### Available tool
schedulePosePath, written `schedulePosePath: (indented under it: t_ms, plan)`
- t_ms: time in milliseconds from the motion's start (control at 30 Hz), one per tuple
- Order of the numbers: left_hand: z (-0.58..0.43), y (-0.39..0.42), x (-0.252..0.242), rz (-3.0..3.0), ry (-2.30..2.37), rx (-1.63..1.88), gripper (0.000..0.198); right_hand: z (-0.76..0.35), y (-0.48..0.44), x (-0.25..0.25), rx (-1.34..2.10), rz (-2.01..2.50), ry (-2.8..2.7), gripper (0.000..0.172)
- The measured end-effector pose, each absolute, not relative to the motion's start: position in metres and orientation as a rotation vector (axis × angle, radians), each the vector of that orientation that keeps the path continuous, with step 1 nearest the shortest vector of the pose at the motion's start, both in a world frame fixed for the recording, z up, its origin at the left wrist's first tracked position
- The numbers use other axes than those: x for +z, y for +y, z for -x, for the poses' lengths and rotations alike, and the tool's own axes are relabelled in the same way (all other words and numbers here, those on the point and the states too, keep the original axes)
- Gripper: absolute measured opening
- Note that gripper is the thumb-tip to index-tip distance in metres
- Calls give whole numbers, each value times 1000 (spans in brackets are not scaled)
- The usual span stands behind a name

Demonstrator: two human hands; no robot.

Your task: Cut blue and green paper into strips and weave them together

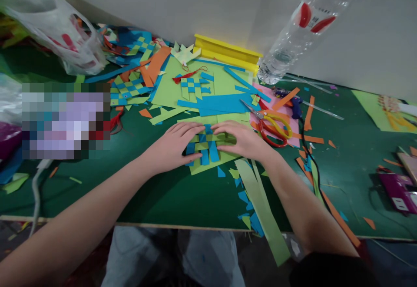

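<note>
A weave of blue and light green paper strips (204, 145) lies on a green sheet near the middle of the table. My left hand (177, 146) rests over its left side, fingers apart, with the thumb by the lower blue ends. Over the right side is my right hand (239, 139), its fingers curved onto the strips and the thumb apart from them. Neither hand has closed round the paper; both touch or press it. Just behind the hands lies a wide blue paper piece (223, 104). Scissors (275, 126) with red and yellow handles lie right of my right hand.
A clear bottle (302, 26) leans at the back right beside a yellow holder (228, 52). A plastic bag (61, 31) and a blurred-out device (61, 122) are at left. A glue gun (296, 107) with a black cable lies at right. Paper scraps surround the hands.
</note>
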State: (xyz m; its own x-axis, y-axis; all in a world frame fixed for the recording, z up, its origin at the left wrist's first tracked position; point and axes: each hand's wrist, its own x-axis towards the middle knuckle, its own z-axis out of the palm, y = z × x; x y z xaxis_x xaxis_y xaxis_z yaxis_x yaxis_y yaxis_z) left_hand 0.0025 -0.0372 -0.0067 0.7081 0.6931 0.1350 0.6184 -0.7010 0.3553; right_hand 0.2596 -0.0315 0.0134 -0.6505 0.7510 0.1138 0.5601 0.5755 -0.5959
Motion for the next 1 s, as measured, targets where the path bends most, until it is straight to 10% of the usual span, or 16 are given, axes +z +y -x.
schedulePosePath:
  t_ms: [1000]
  plan:
    - [27,-22,-2,-2556,1028,326,68,-261,-34,12,619,1088,-2511,49]
